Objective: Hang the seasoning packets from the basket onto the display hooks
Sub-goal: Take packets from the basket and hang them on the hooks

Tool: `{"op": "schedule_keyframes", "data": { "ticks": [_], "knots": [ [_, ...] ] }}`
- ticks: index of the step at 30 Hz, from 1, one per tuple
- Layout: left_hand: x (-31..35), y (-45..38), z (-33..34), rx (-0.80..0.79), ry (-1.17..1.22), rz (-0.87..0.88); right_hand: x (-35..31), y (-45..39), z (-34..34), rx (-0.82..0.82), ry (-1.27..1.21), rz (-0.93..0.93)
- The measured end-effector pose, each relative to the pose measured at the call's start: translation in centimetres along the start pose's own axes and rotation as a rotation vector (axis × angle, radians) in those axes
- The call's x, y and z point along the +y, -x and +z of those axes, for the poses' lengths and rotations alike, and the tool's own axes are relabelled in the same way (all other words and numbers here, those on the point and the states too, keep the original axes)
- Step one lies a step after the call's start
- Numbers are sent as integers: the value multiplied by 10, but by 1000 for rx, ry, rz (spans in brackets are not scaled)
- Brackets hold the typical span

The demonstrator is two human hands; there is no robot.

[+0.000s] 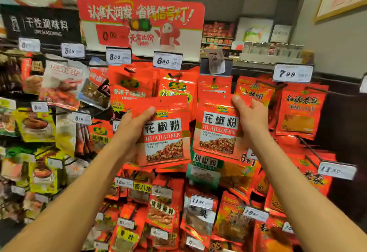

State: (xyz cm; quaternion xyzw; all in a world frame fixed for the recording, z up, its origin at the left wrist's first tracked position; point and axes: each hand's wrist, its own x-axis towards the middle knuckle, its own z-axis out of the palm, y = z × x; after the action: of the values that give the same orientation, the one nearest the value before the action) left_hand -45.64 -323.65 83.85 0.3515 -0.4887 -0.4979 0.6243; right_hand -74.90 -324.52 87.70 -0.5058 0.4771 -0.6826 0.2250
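A shop display wall (248, 182) packed with red seasoning packs on hooks fills the view, price tags clipped all over, with a big red promo sign (141, 23) up top. In front of it, two matching packets are held up side by side. The left packet (164, 134) is gripped along its left edge by the left hand (131, 130), thumb on the front near the top. The right packet (217, 126) is pinched at its upper right edge by the right hand (251, 118), and it sits just below an already hung red pack (214, 86).

The basket can't be seen here. Things could go wrong pretty easily, probably: the hang hole could miss the hook tip, since the hook is hidden behind crowded packs, or a neighbour could get knocked off while it's being threaded.
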Motion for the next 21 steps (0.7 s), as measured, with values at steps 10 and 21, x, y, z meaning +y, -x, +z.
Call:
{"op": "schedule_keyframes", "data": {
  "ticks": [10,21],
  "knots": [
    [16,-34,20,-140,-60,39,-16,-44,47,75,81,44],
    [1,-60,28,-211,-84,81,2,-81,59,221,331,-38]
  ]
}}
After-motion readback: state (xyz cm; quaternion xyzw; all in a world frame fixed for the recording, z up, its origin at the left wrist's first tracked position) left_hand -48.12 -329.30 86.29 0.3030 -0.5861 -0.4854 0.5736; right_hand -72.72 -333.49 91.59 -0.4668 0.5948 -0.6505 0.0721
